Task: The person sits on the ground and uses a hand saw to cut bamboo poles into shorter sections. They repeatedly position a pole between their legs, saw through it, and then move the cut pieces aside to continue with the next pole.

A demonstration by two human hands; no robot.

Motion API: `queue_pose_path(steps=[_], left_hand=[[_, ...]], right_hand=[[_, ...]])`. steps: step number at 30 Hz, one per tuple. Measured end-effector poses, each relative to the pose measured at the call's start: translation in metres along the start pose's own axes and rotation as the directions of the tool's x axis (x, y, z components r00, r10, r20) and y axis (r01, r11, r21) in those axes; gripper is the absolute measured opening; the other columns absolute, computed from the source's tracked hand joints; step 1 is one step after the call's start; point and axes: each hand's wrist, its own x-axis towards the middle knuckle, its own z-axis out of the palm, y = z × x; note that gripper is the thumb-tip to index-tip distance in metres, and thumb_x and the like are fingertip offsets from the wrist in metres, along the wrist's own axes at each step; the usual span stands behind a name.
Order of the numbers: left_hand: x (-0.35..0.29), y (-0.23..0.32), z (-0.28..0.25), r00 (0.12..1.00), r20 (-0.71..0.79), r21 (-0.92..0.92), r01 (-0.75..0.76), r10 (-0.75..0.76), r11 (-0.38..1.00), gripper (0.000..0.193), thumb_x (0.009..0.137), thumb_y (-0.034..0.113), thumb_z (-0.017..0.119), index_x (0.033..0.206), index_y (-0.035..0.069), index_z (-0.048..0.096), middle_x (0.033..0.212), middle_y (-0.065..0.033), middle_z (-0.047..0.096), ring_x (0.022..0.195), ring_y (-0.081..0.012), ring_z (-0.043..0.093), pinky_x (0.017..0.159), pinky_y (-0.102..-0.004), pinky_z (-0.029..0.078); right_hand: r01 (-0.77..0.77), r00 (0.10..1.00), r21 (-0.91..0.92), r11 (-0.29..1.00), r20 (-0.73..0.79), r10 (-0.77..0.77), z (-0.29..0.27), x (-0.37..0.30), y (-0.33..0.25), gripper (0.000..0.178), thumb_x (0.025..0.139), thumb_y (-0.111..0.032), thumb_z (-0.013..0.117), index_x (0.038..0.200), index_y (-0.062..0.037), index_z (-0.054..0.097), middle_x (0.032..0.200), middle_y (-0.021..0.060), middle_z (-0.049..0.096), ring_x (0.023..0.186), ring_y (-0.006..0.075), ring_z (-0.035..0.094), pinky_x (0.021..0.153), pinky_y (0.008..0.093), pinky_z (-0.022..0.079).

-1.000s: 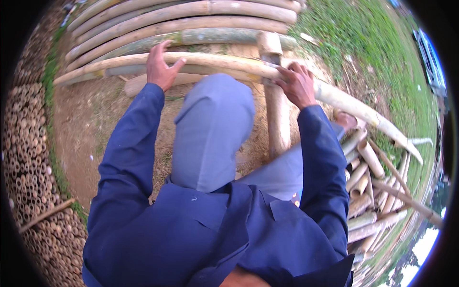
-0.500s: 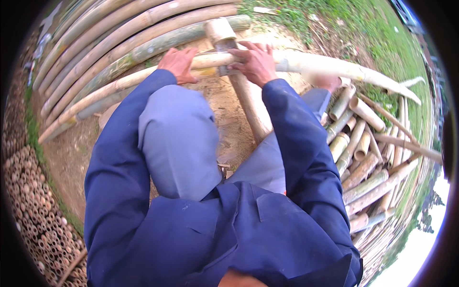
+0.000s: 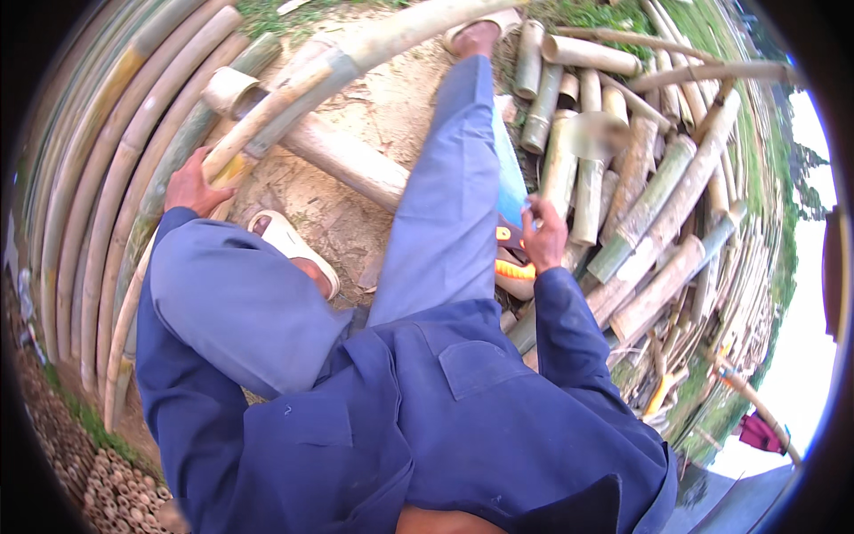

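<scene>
The left hand (image 3: 194, 185) straddles a bamboo pole (image 3: 267, 113), which slants up rightward beyond it; whether thumb and fingers clamp it, I cannot tell. Farther right, an orange-handled handsaw (image 3: 509, 235) sits just left of the right hand (image 3: 546, 237), by its bent fingers; whether they clasp it is unclear.

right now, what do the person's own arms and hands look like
Both arms wear long, dark navy-blue sleeves, loose and creased, plain with no clear markings: left sleeve, right sleeve. They reach about to the wrists. The left hand and right hand are bare, without gloves.
</scene>
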Motion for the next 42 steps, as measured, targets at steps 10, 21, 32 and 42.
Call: queue_pose_path(steps=[10,21,32,42], left_hand=[[-0.003,0.008,-0.005,0.997,0.041,0.004,0.065,-0.065,0.998,0.08,0.065,0.029,0.09,0.135,0.01,0.057,0.119,-0.0214,0.071,0.111,-0.0399,0.068,0.096,-0.0469,0.054],[0.002,-0.01,0.006,1.0,0.013,0.024,0.018,-0.018,1.0,0.089,0.062,0.034,0.092,0.14,0.013,0.055,0.122,-0.0219,0.07,0.114,-0.0406,0.067,0.098,-0.048,0.053],[-0.002,-0.002,0.002,0.995,0.048,0.042,0.089,-0.091,0.995,0.088,0.063,0.031,0.091,0.141,0.014,0.054,0.125,-0.0222,0.068,0.118,-0.0417,0.064,0.1,-0.0479,0.05],[-0.003,0.001,0.0,0.985,0.067,0.114,0.152,-0.161,0.982,0.098,0.062,0.042,0.089,0.145,0.006,0.052,0.128,-0.0235,0.067,0.119,-0.0392,0.065,0.101,-0.0469,0.052]], right_hand=[[0.259,0.912,-0.27,0.927,0.384,-0.143,0.032,-0.114,0.054,0.04,0.077,-0.022,0.075,0.114,-0.0085,0.064,0.108,0.0114,0.062,0.104,0.0326,0.06,0.093,0.0457,0.048],[0.056,0.983,-0.21,0.976,-0.161,-0.091,-0.051,-0.083,0.015,0.007,0.085,-0.006,0.071,0.092,-0.0072,0.069,0.079,0.015,0.065,0.074,0.0353,0.067,0.069,0.0432,0.053],[-0.027,0.997,0.666,0.746,0.069,-0.025,-0.095,-0.041,-0.126,0.029,0.092,0.008,0.065,0.121,0.0156,0.06,0.113,0.0194,0.069,0.107,0.0251,0.069,0.098,0.0375,0.056],[0.198,0.946,0.707,0.679,0.043,-0.32,0.024,0.032,-0.178,0.016,0.091,-0.005,0.076,0.103,0.0048,0.071,0.075,0.0069,0.067,0.063,0.0098,0.06,0.06,0.027,0.048]])
